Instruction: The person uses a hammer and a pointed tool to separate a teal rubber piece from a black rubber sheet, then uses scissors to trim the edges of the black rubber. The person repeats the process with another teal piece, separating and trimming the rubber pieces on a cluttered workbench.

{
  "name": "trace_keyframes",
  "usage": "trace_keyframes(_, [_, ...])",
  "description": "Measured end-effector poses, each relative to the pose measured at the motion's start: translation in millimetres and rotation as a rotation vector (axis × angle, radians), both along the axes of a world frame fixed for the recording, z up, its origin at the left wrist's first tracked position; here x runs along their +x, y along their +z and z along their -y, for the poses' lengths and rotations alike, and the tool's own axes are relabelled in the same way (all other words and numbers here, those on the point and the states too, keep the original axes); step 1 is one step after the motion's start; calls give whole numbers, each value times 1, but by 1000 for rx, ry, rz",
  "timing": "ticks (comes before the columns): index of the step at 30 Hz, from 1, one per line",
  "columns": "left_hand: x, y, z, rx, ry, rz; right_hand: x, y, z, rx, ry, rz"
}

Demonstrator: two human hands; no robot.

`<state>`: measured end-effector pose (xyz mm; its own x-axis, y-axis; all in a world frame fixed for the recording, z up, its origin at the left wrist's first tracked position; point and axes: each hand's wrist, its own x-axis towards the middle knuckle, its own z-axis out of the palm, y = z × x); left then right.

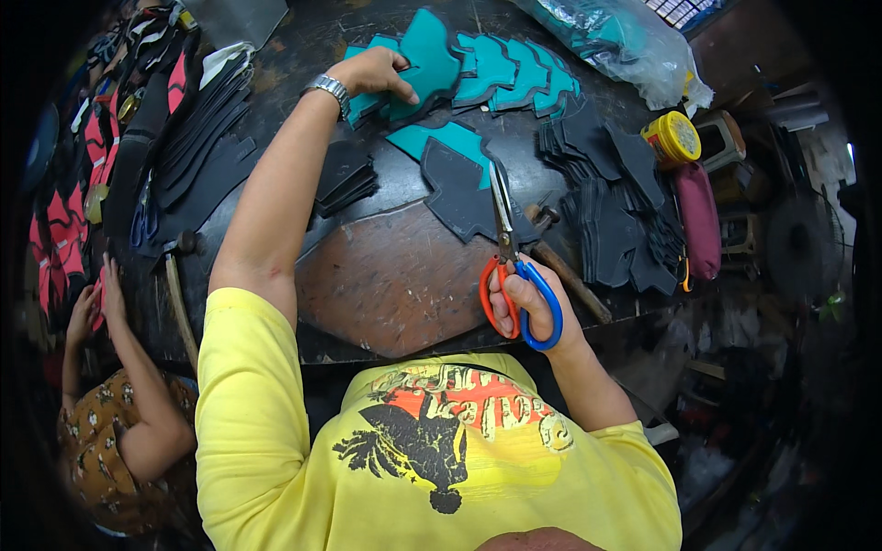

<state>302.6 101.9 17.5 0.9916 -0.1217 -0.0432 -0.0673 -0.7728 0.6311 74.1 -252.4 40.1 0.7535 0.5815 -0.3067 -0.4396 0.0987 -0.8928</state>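
My left hand [378, 75] reaches to the far side of the table, its thumb and fingers closed on a teal cut piece [427, 60] with dark edges. More teal pieces lie beneath and left of it. A pair of scissors [505, 241] with one red and one blue handle is in my right hand [542, 308], blades pointing away from me and almost together. Just beyond and left of the blades lies a dark grey cut piece [452, 191], partly over another teal piece [423, 140].
Teal pieces [524, 78] lie in a row at the back. Dark stacks [606, 211] stand right, near a yellow tub [675, 138]. One hammer [570, 280] is by my right hand, another [175, 275] at left. A brown board [395, 275] lies before me. A co-worker [129, 413] sits left.
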Motion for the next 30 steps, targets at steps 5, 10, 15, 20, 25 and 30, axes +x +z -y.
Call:
trace_keyframes(5, [-20,24,1,-363,51,-96,-7,-7,-6,110,-33,-130])
trace_keyframes(10, [-87,47,36,-457,-208,518,-4,-12,-1,375,-233,-210])
trace_keyframes(15, [-188,47,77,-202,-505,696,-2,-9,5,349,-278,-231])
trace_keyframes(20, [-248,26,119,-556,93,631,-23,-1,-9,64,-280,-81])
trace_keyframes(25, [-298,8,134,-1714,58,-450,-25,6,-24,98,-375,117])
trace_keyframes(30, [-310,3,148,-1181,41,-273,-29,6,-21,-25,-266,233])
